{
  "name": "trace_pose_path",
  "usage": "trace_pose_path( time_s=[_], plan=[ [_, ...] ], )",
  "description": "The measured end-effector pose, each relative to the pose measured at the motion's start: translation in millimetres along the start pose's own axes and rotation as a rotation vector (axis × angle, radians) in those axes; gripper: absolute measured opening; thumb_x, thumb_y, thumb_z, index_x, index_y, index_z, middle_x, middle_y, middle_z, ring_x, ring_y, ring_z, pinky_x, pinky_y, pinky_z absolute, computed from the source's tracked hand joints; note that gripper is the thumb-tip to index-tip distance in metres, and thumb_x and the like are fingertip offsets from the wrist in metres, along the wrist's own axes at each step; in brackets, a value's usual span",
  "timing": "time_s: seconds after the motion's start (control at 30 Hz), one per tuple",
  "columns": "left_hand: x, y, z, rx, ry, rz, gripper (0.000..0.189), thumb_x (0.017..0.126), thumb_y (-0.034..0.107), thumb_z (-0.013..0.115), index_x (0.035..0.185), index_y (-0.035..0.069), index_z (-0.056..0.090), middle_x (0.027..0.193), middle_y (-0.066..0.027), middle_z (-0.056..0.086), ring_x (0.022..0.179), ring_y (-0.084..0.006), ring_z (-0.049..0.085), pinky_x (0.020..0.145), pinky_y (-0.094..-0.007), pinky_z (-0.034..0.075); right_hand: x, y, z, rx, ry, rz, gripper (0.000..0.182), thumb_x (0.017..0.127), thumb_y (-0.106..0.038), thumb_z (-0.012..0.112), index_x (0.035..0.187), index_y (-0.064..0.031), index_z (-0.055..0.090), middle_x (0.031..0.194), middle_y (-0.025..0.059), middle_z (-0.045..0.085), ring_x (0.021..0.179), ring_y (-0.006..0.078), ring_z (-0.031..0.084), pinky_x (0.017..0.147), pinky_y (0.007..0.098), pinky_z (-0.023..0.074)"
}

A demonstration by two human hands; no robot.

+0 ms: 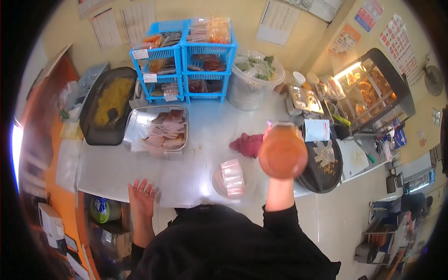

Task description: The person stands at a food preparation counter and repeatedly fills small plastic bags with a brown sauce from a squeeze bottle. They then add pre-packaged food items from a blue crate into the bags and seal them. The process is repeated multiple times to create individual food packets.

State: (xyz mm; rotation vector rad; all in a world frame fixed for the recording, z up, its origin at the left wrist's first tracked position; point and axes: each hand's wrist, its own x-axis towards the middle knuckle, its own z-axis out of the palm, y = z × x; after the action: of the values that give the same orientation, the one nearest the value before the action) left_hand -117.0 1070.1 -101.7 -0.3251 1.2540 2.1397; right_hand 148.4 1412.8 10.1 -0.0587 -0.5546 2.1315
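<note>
My right hand (281,184) is raised over the right part of the steel table (199,164). It grips a round clear container of orange-brown sauce (283,152), which hides most of the fingers. My left hand (142,199) holds nothing, its fingers spread at the table's front edge. Between the hands, flat clear plastic sachets (232,177) lie on a clear round lid or plate (217,183). Just left of the container is a crumpled dark red cloth (247,144). Farther left, a clear tray (185,134) holds many small sauce packets (168,131).
Blue stacked baskets (182,71) with packets and a plastic bucket (250,92) of bagged greens line the back. At left sits a dark pan (99,134) of yellow food. A black round tray (320,182), steel containers (302,99) and a heated food display (374,91) stand at right.
</note>
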Motion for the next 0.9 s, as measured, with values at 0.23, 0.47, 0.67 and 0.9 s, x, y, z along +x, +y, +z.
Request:
trace_pose_path(
  time_s=[0.23,0.47,0.67,0.9],
  plan=[
    [3,4,1,-0.009,-0.050,-0.025,0.066,0.094,0.057,0.044,0.141,0.011,0.034,0.138,-0.0111,0.041,0.116,-0.0262,0.044,0.100,-0.0418,0.039,-5,-29,56,-0.718,0.196,-0.528,0.063,0.077,-0.037,0.068,0.127,-0.0055,0.046,0.114,0.0157,0.057,0.102,0.0288,0.057,0.091,0.0422,0.0468],
    [7,0,8,-0.027,-0.039,-0.026,0.069,0.093,0.059,0.045,0.142,0.011,0.034,0.138,-0.0113,0.041,0.116,-0.0268,0.044,0.100,-0.0419,0.039,-3,-26,73,-1.684,-0.442,-1.137,0.085,0.059,-0.014,0.084,0.130,-0.0076,0.039,0.114,0.0201,0.056,0.100,0.0341,0.057,0.084,0.0425,0.0485],
    [8,-2,2,-0.015,-0.036,-0.010,0.063,0.094,0.059,0.041,0.136,0.012,0.038,0.130,-0.0093,0.045,0.109,-0.0246,0.046,0.095,-0.0417,0.040,-6,-20,67,-1.562,-0.348,-1.083,0.090,0.059,-0.014,0.085,0.133,-0.0045,0.035,0.115,0.0189,0.055,0.098,0.0322,0.058,0.082,0.0421,0.0498],
    [7,-2,-2,-0.019,-0.039,-0.013,0.065,0.093,0.059,0.043,0.138,0.012,0.037,0.133,-0.0093,0.045,0.111,-0.0242,0.046,0.095,-0.0399,0.041,-9,-21,72,-1.554,-0.368,-1.058,0.089,0.058,-0.017,0.085,0.131,-0.0057,0.036,0.114,0.0205,0.056,0.100,0.0309,0.059,0.084,0.0402,0.0507]
  ],
)
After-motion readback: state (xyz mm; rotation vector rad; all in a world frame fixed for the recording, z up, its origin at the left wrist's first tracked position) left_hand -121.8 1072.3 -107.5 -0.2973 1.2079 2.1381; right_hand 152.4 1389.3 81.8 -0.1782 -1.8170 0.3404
